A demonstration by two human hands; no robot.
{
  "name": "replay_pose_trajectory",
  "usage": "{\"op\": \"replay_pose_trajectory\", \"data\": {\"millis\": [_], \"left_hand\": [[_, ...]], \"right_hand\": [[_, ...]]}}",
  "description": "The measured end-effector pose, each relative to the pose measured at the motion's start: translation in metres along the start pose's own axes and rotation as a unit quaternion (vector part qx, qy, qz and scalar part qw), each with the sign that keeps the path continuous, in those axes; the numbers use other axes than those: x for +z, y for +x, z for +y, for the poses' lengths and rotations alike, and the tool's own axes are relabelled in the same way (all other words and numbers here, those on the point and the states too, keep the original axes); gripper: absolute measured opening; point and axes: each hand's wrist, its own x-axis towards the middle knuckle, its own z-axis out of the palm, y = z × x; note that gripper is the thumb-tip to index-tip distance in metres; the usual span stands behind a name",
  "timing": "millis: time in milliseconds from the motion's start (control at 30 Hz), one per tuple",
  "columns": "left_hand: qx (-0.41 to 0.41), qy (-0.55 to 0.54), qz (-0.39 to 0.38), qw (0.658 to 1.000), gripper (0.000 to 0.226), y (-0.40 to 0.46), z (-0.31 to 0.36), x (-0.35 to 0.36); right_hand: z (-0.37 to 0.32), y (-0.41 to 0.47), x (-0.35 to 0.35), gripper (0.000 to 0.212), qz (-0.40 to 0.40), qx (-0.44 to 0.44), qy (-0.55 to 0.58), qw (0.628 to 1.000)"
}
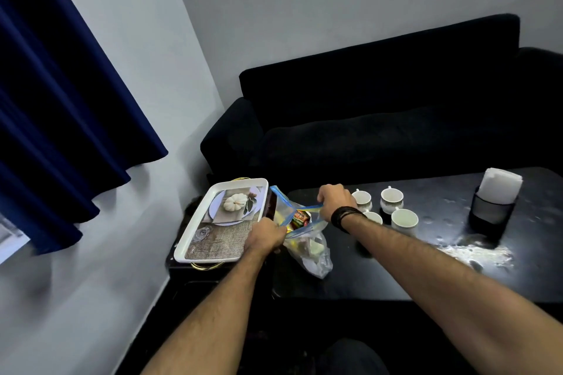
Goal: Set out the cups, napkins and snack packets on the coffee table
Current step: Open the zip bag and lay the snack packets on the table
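A clear zip bag (pixel 313 256) with a blue seal stands at the left end of the black coffee table (pixel 441 268). My left hand (pixel 265 236) grips the near side of its mouth and my right hand (pixel 335 199) grips the far side, holding the mouth apart. Snack packets (pixel 300 219) in red, orange and yellow show inside. Several white cups (pixel 391 198) stand in a cluster just right of my right wrist. White napkins (pixel 499 189) stick upright out of a dark holder (pixel 490 210) at the table's right.
A white tray (pixel 221 219) with a pumpkin picture rests on a low dark stand left of the table. A black sofa (pixel 380 119) runs behind the table. Dark blue curtains (pixel 61 100) hang at the left wall. Pale smears mark the tabletop's right part.
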Motion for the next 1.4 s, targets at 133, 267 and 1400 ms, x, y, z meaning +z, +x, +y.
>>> {"op": "replay_pose_trajectory", "data": {"millis": [133,267,1400], "left_hand": [[-0.003,0.063,-0.014,0.998,0.026,-0.002,0.007,0.0],[0.023,0.084,0.053,0.995,0.027,0.01,0.008,-0.001],[-0.045,-0.197,0.085,0.976,0.061,0.036,-0.01,0.03]], "right_hand": [[-0.008,-0.002,0.007,0.026,-0.056,-0.047,-0.007,0.997],[-0.01,0.003,0.014,0.025,-0.1,-0.063,-0.005,0.993],[-0.009,0.046,0.041,0.03,-0.176,-0.062,-0.085,0.979]]}}
